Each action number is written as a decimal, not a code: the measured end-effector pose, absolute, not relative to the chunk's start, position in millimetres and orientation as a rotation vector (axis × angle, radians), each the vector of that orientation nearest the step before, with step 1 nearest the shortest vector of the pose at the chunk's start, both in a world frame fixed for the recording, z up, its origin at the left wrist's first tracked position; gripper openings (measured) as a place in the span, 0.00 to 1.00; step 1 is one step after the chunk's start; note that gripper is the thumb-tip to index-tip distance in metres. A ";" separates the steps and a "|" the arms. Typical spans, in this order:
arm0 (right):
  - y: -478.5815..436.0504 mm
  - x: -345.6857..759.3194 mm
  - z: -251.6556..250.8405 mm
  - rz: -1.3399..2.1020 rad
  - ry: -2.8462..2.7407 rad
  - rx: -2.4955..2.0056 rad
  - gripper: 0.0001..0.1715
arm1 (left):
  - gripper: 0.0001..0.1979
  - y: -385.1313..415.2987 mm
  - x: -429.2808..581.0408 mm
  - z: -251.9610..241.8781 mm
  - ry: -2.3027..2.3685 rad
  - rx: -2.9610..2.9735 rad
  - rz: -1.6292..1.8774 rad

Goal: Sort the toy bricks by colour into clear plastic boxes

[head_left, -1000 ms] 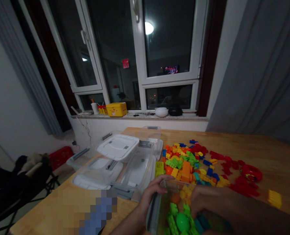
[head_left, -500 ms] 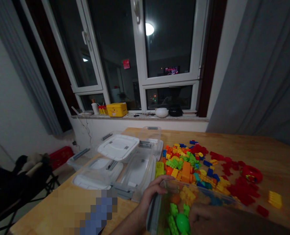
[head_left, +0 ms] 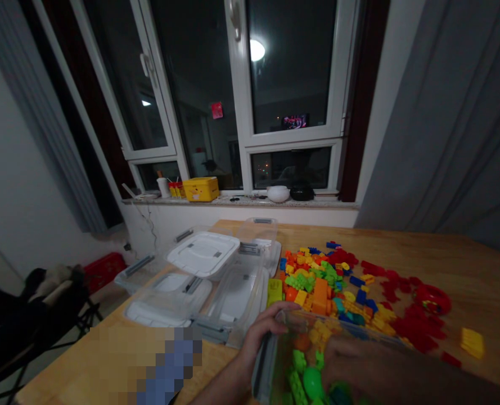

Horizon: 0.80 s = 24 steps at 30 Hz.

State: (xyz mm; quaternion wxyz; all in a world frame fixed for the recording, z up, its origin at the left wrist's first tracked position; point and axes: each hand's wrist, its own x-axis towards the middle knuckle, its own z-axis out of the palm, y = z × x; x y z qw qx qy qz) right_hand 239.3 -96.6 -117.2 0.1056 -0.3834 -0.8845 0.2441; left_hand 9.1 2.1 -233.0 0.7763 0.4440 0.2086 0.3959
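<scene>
My left hand (head_left: 263, 336) is closed on the left rim of a clear plastic box (head_left: 265, 365) with grey edge clips, at the bottom of the view. Over the box's opening hangs my right hand (head_left: 351, 360), its fingers curled down inside. What those fingers hold, if anything, is hidden. Close to its fingertips are a green ball (head_left: 312, 382) and light green toy blocks (head_left: 297, 388). A dark blue-teal piece (head_left: 340, 392) shows beneath the hand. Through the far wall of the box I see yellow blocks (head_left: 319, 333).
Beyond the box spreads a pile of mixed toy blocks (head_left: 317, 275), with red pieces (head_left: 420, 326) and a red round toy (head_left: 433, 299) to the right. Several clear containers (head_left: 237, 292) and a white lid (head_left: 205, 253) crowd the wooden table's left. A windowsill (head_left: 241, 201) runs behind.
My right hand has shifted slightly left and down in the box, and a dark blue-teal piece now shows under it. My left hand keeps its grip on the rim.
</scene>
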 end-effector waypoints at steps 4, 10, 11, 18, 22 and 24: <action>-91.7 241.3 -93.6 0.838 -2.522 -1.293 0.14 | 0.25 0.5 9.4 -227.5 0.436 0.975 0.851; -49.4 270.3 -100.8 0.479 -2.242 -1.408 0.21 | 0.22 3.6 8.1 -232.5 0.432 1.016 0.881; -38.0 278.0 -106.6 0.421 -2.190 -1.421 0.21 | 0.22 3.7 7.9 -233.5 0.441 1.013 0.879; 41.3 335.9 -176.3 0.211 -2.008 -1.564 0.24 | 0.25 3.6 7.4 -234.6 0.436 0.979 0.849; 63.9 354.9 -217.4 0.196 -1.995 -1.617 0.23 | 0.24 4.7 7.8 -234.2 0.433 1.003 0.852; 68.8 359.7 -232.7 0.213 -1.993 -1.645 0.22 | 0.25 4.1 8.2 -232.9 0.420 1.002 0.842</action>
